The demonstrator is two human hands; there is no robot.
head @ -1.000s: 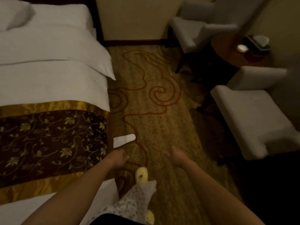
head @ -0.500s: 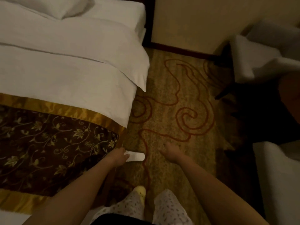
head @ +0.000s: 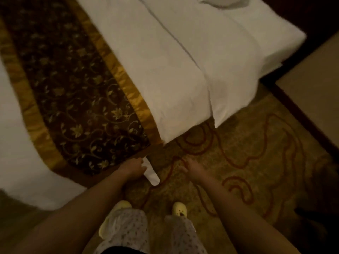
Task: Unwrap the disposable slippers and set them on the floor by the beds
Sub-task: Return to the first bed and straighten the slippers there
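One flat white disposable slipper (head: 152, 174) lies on the patterned carpet right at the bed's side edge, its rounded end pointing toward my feet. My left hand (head: 132, 167) reaches down to it, and its fingertips are closed on the slipper's left edge, covering part of it. Over the carpet a little to the right, my right hand (head: 193, 168) hovers with fingers apart and nothing in it. I see no second slipper and no wrapper.
The bed (head: 183, 74), with white linen and a brown-and-gold runner (head: 77, 99), fills the upper left. My feet in yellow shoes (head: 179, 208) stand on the gold carpet with red swirls (head: 247, 153). A wall and dark skirting (head: 300, 114) run along the right.
The camera has swung left and down, so the chairs have left the view. My left hand, apart from the slipper a second ago, has reached it and now rests on its edge.
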